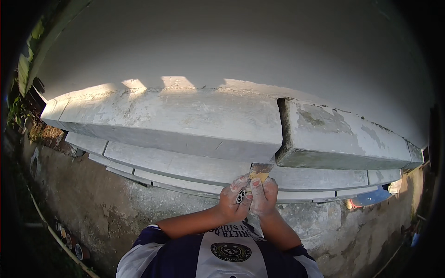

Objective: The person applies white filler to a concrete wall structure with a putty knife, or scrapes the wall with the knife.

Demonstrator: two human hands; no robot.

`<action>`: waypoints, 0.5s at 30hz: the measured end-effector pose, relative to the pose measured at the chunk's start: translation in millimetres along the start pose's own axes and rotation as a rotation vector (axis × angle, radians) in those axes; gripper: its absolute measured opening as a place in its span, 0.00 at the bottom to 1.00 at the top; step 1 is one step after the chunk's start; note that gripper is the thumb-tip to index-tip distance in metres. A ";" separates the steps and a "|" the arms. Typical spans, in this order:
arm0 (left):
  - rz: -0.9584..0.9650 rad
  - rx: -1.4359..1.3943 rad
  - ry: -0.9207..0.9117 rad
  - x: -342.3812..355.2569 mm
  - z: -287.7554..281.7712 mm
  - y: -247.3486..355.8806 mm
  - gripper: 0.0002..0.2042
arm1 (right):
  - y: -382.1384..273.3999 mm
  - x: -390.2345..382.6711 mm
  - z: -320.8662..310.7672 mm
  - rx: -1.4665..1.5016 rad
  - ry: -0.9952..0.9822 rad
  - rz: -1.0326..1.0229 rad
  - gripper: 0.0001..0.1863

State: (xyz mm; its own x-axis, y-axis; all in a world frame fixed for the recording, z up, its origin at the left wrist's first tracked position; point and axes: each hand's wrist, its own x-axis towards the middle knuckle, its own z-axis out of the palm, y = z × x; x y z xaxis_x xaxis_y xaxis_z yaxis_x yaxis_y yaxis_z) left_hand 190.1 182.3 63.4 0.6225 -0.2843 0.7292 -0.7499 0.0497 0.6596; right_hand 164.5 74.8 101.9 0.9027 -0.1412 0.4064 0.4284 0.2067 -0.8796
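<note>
My left hand (234, 199) and my right hand (264, 194), both dusted pale, are closed together on a small scraper (260, 169) with a flat, worn metal blade and a yellowish patch near my fingertips. A black-and-white patterned item shows at my left fingers, too small to make out. The blade points up toward the lower edge of the upper left pale concrete slab (178, 116), just left of a gap between slabs; whether it touches cannot be told. My fingers hide most of the scraper's handle.
A second slab (347, 134) with flaking coating lies right of the gap. Lower ledges (171, 157) step down toward a stained floor (88, 194). A pale wall (222, 41) rises beyond, plants (24, 69) and pots (72, 243) are at left, and a blue object (373, 197) is at right.
</note>
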 end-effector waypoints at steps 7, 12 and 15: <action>-0.045 -0.059 0.013 10.0 -1.7 10.1 0.17 | -20.2 7.9 4.9 0.025 -0.002 0.039 0.17; -0.013 0.005 -0.007 1.8 2.6 2.5 0.17 | 5.4 -1.3 -4.6 0.034 0.024 0.047 0.18; -0.044 -0.044 0.052 5.7 4.0 7.2 0.17 | -5.3 1.0 -0.2 0.032 0.051 0.045 0.18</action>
State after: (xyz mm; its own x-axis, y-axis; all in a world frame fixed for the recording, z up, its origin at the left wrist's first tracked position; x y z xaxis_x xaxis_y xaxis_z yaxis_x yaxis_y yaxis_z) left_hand 187.3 177.2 71.6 0.6660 -0.2374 0.7071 -0.7118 0.0811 0.6977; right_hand 163.1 73.3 106.8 0.9181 -0.1804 0.3529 0.3894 0.2449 -0.8879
